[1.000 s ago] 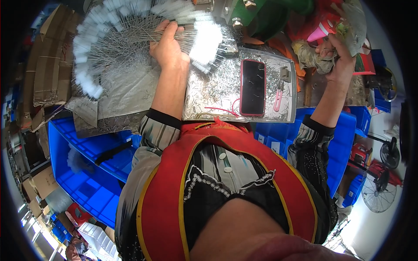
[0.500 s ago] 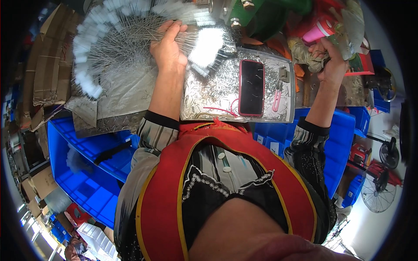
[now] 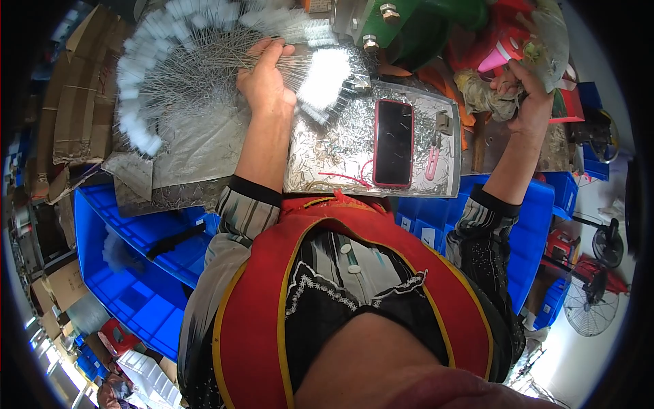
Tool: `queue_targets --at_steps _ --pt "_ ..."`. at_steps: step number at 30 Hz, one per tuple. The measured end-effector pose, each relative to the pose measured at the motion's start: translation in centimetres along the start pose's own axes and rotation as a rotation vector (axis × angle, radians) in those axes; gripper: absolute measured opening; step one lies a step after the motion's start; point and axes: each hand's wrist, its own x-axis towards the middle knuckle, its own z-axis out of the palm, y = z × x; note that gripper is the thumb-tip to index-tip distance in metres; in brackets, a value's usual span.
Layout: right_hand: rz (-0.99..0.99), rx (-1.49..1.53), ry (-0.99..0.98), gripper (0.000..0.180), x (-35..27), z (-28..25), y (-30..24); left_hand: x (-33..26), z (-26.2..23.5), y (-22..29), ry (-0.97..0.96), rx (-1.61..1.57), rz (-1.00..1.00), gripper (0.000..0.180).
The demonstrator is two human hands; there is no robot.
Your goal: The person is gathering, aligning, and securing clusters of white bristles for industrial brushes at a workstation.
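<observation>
My left hand (image 3: 267, 83) is closed round the thin wire stems of a bundle of brushes with white bristle heads (image 3: 325, 80). Beyond and left of it, many more such brushes (image 3: 139, 102) lie fanned out, bristles outward. At the far right my right hand (image 3: 530, 99) has its fingers curled beside a crumpled beige cloth or glove (image 3: 477, 95). A pink object with a white band (image 3: 496, 60) lies just beyond those fingers. What they hold, if anything, is hidden.
A shallow tray (image 3: 327, 151) strewn with wire bits holds a phone (image 3: 394, 143) and a pink-handled cutter (image 3: 432, 163). A green machine with bolts (image 3: 381, 27) stands beyond it. Blue bins (image 3: 136, 286) sit below the table edge; a fan (image 3: 591, 307) is at right.
My right hand has shifted slightly right and nearer, its fingers still curled by the crumpled cloth. My left hand keeps its grip on the brush stems. The whole view has moved a little.
</observation>
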Motion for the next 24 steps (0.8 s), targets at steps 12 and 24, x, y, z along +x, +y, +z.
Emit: queue_targets --at_steps 12,24 --pt "-0.385 0.136 -0.050 0.020 -0.5 0.1 8.7 -0.1 -0.5 1.6 -0.130 0.055 -0.195 0.024" --pt "-0.493 0.152 -0.164 0.019 0.5 -0.4 9.7 -0.3 -1.1 1.3 -0.219 0.143 -0.167 0.019"
